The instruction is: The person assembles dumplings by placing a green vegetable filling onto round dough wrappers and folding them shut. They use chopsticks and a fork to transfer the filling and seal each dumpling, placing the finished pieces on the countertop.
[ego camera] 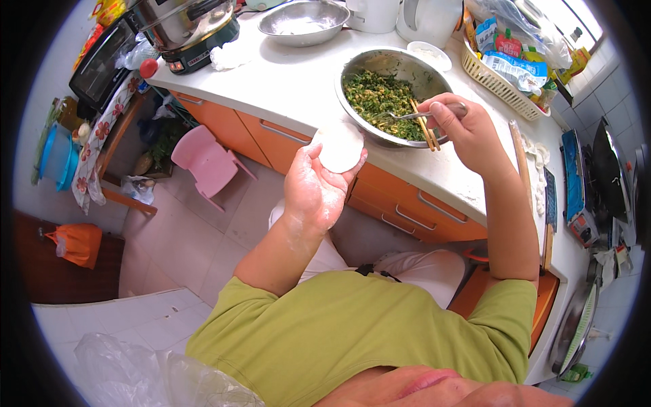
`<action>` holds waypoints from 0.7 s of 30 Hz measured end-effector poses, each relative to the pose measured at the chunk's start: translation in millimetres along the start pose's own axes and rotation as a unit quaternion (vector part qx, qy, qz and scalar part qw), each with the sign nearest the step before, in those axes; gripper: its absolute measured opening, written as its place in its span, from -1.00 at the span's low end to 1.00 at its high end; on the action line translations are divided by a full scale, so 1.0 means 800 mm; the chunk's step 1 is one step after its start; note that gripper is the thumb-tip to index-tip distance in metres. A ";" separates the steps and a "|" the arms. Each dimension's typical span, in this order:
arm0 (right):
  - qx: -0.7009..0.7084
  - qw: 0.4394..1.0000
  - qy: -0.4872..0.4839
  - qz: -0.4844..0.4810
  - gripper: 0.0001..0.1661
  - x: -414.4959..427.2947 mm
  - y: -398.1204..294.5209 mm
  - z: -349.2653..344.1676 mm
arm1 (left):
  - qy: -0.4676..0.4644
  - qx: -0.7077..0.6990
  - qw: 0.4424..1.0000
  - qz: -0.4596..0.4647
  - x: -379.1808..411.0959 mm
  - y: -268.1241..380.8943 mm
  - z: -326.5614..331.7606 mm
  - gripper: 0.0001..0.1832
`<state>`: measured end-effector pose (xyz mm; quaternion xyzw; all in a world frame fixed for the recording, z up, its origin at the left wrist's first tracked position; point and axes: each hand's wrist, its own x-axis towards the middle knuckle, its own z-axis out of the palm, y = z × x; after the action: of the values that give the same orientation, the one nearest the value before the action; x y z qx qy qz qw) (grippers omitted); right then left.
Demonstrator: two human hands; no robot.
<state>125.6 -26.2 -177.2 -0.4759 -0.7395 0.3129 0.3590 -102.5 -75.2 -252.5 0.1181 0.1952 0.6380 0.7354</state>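
A round, thin dough wrapper (339,147) lies flat across the fingers of my left hand (320,188), which is dusted with flour and held palm up beside the counter edge. My right hand (460,127) grips the handle of a metal spoon (407,116) over a stainless steel bowl (432,79). The spoon's head dips into a chopped green filling (379,96) in the bowl. A pair of wooden chopsticks (428,133) leans on the bowl's near rim, close to my right fingers; whether the fingers touch them I cannot tell.
On the white counter (285,76) stand a metal basin (305,23), a small white dish (430,55), an electric pot (188,35) and a basket of packets (501,84). A rolling pin (520,157) lies right, near dough pieces (539,152). A pink chair (208,157) stands on the floor.
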 end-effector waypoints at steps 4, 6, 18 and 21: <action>0.048 0.998 -0.036 0.014 -0.69 -0.003 -0.003 0.002 | -0.013 0.007 1.000 -0.007 0.000 -0.001 0.006 -0.50; 0.085 0.995 -0.020 0.043 -0.69 -0.002 -0.003 0.000 | -0.016 0.010 1.000 -0.005 0.001 -0.002 0.010 -0.50; 0.367 0.908 0.071 0.189 -0.67 0.011 0.030 -0.021 | 0.005 0.004 1.000 0.005 -0.006 0.000 0.014 -0.49; 0.346 0.916 0.063 0.195 -0.67 0.012 0.027 -0.022 | 0.018 0.022 0.999 0.027 -0.011 0.003 0.021 -0.48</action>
<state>147.8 -7.5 -183.1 -0.4756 -0.4536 0.5824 0.4783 -98.4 -82.3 -234.8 0.1277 0.2188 0.6554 0.7115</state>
